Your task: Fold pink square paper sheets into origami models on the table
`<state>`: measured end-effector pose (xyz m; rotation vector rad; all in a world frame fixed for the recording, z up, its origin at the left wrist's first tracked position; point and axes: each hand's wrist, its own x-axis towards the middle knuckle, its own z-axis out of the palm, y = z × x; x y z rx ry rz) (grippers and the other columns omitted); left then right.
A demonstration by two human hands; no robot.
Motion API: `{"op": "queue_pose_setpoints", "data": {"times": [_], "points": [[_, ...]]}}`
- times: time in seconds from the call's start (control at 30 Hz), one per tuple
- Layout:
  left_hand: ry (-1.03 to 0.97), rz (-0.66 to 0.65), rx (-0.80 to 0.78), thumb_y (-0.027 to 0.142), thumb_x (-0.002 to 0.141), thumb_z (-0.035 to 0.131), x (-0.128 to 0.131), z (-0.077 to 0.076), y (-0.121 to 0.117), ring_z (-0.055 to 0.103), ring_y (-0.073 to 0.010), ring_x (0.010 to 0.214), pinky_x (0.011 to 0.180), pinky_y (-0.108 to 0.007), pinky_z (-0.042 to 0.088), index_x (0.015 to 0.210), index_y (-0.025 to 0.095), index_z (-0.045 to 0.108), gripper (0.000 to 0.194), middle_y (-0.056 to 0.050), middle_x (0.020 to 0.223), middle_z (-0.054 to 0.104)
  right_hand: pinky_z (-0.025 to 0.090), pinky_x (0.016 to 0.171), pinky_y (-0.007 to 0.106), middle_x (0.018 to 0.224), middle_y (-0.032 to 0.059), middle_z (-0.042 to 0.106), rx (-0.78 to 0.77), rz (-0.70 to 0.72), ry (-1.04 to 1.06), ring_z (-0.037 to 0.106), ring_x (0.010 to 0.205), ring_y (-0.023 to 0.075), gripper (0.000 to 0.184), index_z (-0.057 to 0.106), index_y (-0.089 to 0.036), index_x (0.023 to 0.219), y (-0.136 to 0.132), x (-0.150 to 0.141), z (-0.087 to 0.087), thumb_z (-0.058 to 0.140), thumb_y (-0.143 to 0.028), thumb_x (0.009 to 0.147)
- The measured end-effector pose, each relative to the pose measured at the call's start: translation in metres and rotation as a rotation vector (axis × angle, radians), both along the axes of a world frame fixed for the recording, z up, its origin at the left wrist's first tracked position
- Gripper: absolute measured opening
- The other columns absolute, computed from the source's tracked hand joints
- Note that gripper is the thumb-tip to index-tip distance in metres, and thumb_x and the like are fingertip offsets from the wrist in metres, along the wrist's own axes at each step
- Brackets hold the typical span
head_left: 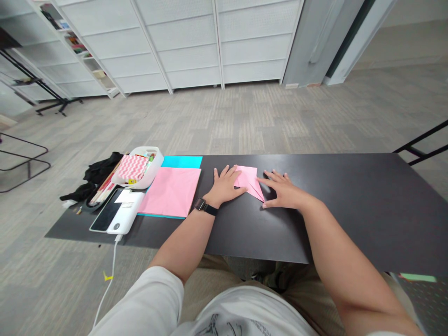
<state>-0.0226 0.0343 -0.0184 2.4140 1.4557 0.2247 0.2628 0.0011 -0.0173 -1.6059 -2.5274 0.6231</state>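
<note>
A small folded piece of pink paper (249, 178) lies on the dark table (350, 205) in front of me, with crease lines running toward its near right corner. My left hand (227, 185), with a black watch on the wrist, rests flat with fingers spread over the paper's left edge. On the other side, my right hand (284, 190) lies palm down with fingers apart, its fingertips at the paper's right edge. Neither hand grips anything. Part of the paper's left side is hidden under the left fingers.
Left of my hands lies a stack of pink sheets (171, 191) over blue paper (184, 161). Beyond it sit a white basket (154, 172) of supplies, a phone (109, 212), a white power bank (126, 212) with a cable (111, 275), and black cloth (103, 169).
</note>
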Motion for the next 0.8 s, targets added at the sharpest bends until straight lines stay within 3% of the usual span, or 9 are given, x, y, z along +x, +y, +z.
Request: {"op": "queue_pose_setpoints", "data": {"times": [0.2,0.37,0.5,0.63,0.8], "points": [[-0.072,0.020,0.028,0.063,0.099,0.060,0.002,-0.007,0.002,0.026,-0.0411,0.163,0.130,-0.076,0.000,0.155,0.030,0.056,0.066,-0.011,0.174,0.039,0.019,0.128,0.075,0.165,0.0126,0.050,0.199,-0.167,0.102,0.037,0.158,0.0411,0.054,0.066,-0.032,0.147,0.004,-0.010,-0.005,0.060,-0.057,0.099],[-0.107,-0.029,0.058,0.046,0.104,0.057,0.005,-0.004,-0.001,0.036,-0.0356,0.158,0.132,-0.073,0.001,0.139,0.035,0.071,0.040,-0.007,0.158,0.055,0.024,0.124,0.078,0.149,0.0139,0.061,0.262,-0.273,0.127,0.052,0.144,0.0395,0.039,0.077,-0.029,0.126,0.008,-0.021,-0.017,0.062,-0.051,0.098],[-0.136,-0.069,0.052,0.040,0.102,0.061,0.006,0.000,-0.003,0.040,-0.0321,0.154,0.133,-0.070,0.000,0.134,0.036,0.074,0.035,-0.005,0.152,0.058,0.025,0.122,0.079,0.136,0.0098,0.064,0.295,-0.347,0.234,0.058,0.134,0.0353,0.020,0.079,-0.030,0.102,0.011,-0.022,-0.024,0.068,-0.041,0.091],[-0.205,-0.031,0.073,0.038,0.100,0.064,0.006,0.000,-0.001,0.044,-0.0293,0.152,0.135,-0.065,0.008,0.146,0.033,0.064,0.046,-0.007,0.157,0.055,0.021,0.124,0.077,0.130,0.0089,0.063,0.290,-0.418,0.315,0.059,0.130,0.0335,0.015,0.077,-0.027,0.090,0.013,-0.021,-0.023,0.068,-0.039,0.088],[-0.437,0.193,0.127,0.041,0.098,0.067,0.005,-0.003,0.004,0.049,-0.0309,0.150,0.132,-0.057,0.026,0.168,0.021,0.032,0.081,-0.015,0.157,0.057,0.042,0.119,0.057,0.126,0.0108,0.065,0.294,-0.448,0.488,0.062,0.126,0.0317,0.016,0.075,-0.027,0.084,0.014,-0.020,-0.012,0.068,-0.041,0.089]]}}
